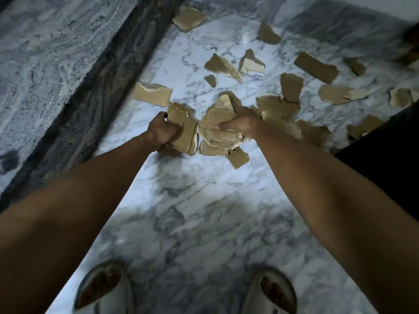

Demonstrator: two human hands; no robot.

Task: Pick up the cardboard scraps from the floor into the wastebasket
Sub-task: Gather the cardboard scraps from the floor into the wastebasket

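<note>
My left hand (162,130) grips a stack of brown cardboard scraps (182,132) above the marble floor. My right hand (240,121) grips a bigger, crumpled bundle of scraps (217,137), with one piece hanging below it. Several loose scraps lie on the floor beyond my hands: one at the left (152,94), one at the top (188,18), one with a white label (251,64), and more spread to the right (316,68). No wastebasket is in view.
The white marble floor (204,211) has a dark border strip (108,75) running diagonally on the left. A black object (390,159) covers the right side. My two feet in pale slippers (104,288) stand at the bottom edge.
</note>
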